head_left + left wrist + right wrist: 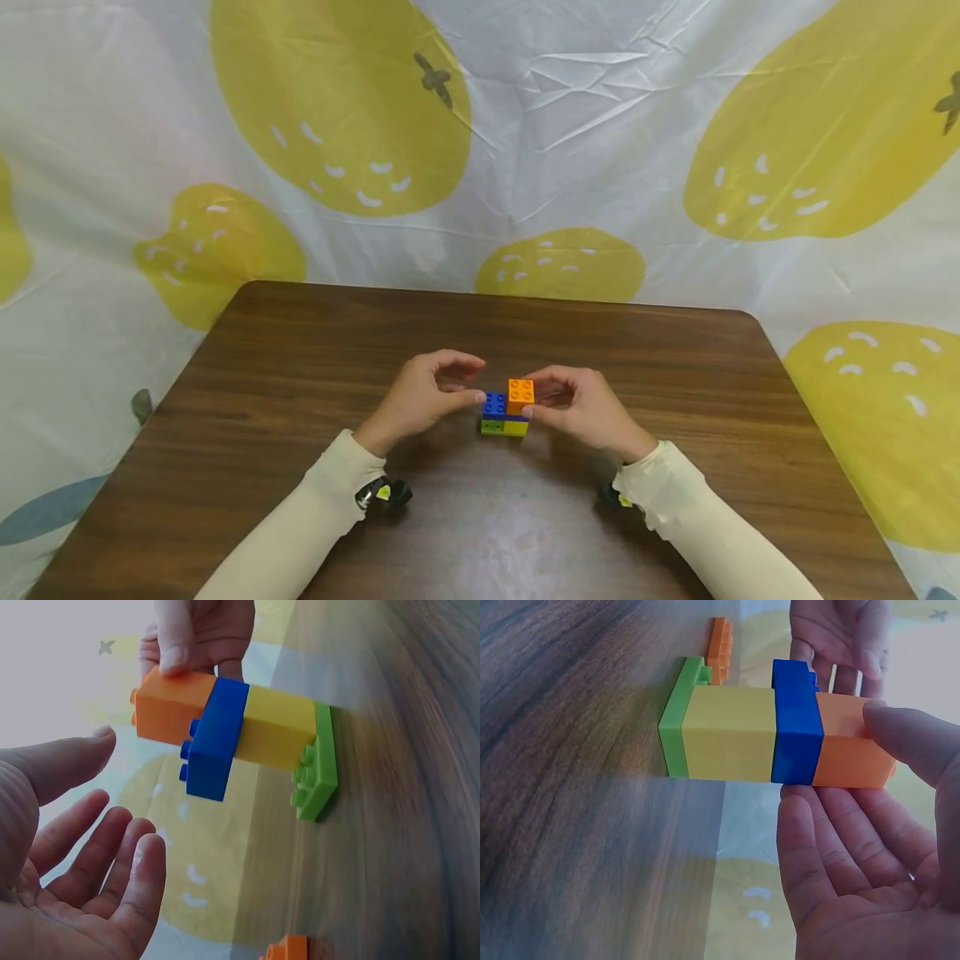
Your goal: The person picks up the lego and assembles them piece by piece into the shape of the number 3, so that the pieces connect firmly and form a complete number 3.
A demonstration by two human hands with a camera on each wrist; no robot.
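Note:
A small stack of toy building bricks stands on the table, with a thin green brick [324, 765] at the base. Above it come a yellow brick [730, 735], a blue brick [217, 742] and, on top, an orange brick [521, 397]. My right hand [588, 408] pinches the orange brick, thumb on the near side and fingers on the far side. To the left of the stack, my left hand [422, 395] holds nothing; its fingers are loosely bent and apart from the bricks. Studs show on the uncovered parts of the blue and green bricks.
Another orange brick [719, 651] lies on the brown wooden table [337, 333] beyond the stack in the right wrist view; the head view does not show it. A white cloth [570, 167] with yellow fruit prints hangs behind the table's far edge.

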